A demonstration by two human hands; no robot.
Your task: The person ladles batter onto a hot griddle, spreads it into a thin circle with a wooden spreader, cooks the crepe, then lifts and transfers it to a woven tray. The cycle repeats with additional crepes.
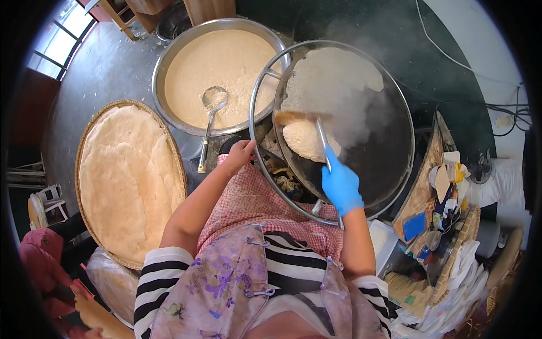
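Observation:
My right hand [341, 183], in a blue glove, grips the metal handle [323, 136] of a wooden-bladed spreader [291, 117]. The blade lies against a pale mound of batter [309, 146] on the round dark griddle [372, 169]. A thin pale layer [322, 73] covers the griddle's far part, and steam rises over it. My bare left hand [243, 150] has its fingers closed on the metal ring [407, 113] encircling the griddle, at its left side. Just beyond that hand, a long-handled ladle [206, 144] rests in a steel basin [159, 79] of beige batter.
An oval woven tray [83, 198] holding large flatbreads stands at left, above a plastic bag [113, 288]. A person in pink [42, 265] is at lower left. Cluttered boards [415, 198], packets and bags fill the right side. Cables [502, 110] run along the right wall. Wooden furniture [147, 14] stands behind.

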